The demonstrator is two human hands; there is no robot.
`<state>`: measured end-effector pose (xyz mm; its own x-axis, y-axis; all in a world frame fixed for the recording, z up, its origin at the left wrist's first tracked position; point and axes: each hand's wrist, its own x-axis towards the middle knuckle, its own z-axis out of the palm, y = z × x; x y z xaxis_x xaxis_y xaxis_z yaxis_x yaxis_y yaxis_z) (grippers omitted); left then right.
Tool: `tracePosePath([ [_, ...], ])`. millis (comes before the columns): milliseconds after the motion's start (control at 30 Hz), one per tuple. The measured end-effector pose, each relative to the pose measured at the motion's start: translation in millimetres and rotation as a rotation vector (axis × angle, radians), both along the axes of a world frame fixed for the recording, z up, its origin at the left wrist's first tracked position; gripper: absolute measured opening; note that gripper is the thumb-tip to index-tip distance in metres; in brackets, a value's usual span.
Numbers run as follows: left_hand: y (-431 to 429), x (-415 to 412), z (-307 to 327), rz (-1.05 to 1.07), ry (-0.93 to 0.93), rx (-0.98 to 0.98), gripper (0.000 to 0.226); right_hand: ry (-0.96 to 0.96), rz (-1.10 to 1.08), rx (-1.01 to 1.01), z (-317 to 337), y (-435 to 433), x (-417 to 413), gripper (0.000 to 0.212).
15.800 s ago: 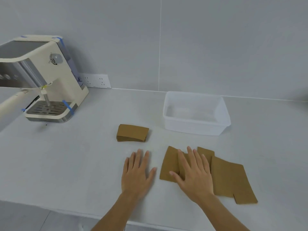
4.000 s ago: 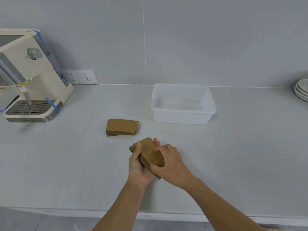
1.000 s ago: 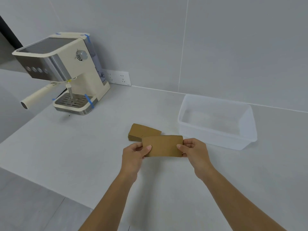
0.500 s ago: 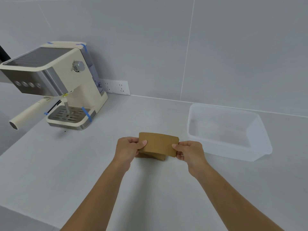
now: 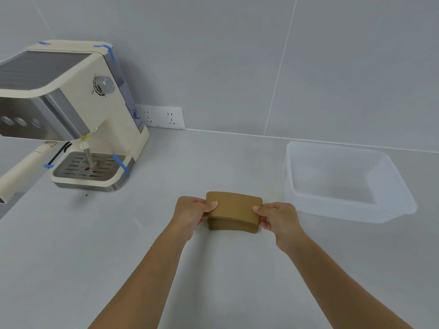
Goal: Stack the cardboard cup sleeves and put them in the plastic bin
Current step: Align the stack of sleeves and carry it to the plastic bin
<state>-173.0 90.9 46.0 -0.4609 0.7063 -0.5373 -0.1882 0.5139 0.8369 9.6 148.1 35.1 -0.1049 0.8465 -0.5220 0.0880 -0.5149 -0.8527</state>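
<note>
A stack of flat brown cardboard cup sleeves (image 5: 234, 207) lies on the white counter in the middle of the view, resting on top of a second pile whose front edges show just below it. My left hand (image 5: 192, 214) pinches the stack's left end and my right hand (image 5: 279, 217) pinches its right end, thumbs on top. The clear plastic bin (image 5: 389, 184) stands to the right of the stack, apart from it, with nothing visible inside.
A cream espresso machine (image 5: 71, 115) with blue tape strips stands at the back left, its handle sticking out toward the counter's left edge. A white wall socket strip (image 5: 164, 116) sits behind it. The grey tiled wall closes the back.
My hands have carried the gathered sleeves over to the older pile and lowered them onto it; a second ago they were held in front of it. The view has shifted left.
</note>
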Motion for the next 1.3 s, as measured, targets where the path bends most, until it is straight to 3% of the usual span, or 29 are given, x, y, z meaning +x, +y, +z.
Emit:
tracePosePath([
  [433, 9, -2, -17, -0.078, -0.037, -0.075, 0.018, -0.117, 0.009, 0.001, -7, -1, -1, 0.016],
  [633, 16, -12, -13, -0.186, -0.034, -0.192, 0.044, -0.206, 0.109, -0.08, -3, 7, 1, 0.014],
  [767, 22, -21, -7, -0.295, -0.036, -0.266, 0.037, -0.201, 0.161, -0.153, 0, 13, 2, 0.036],
  [900, 27, -29, -6, -0.336, -0.098, -0.311, 0.026, -0.2, 0.214, -0.176, -1, 16, 4, 0.037],
  [1067, 23, -27, -16, -0.351, -0.091, -0.247, 0.023, -0.156, 0.25, -0.158, -5, 16, 11, 0.025],
  [1200, 10, -23, -21, -0.38, -0.066, -0.133, 0.012, -0.109, 0.262, -0.124, -8, 13, 15, 0.027],
  [1300, -7, -18, -28, -0.358, -0.082, 0.014, 0.022, -0.047, 0.304, -0.091, -9, 9, 20, 0.026],
])
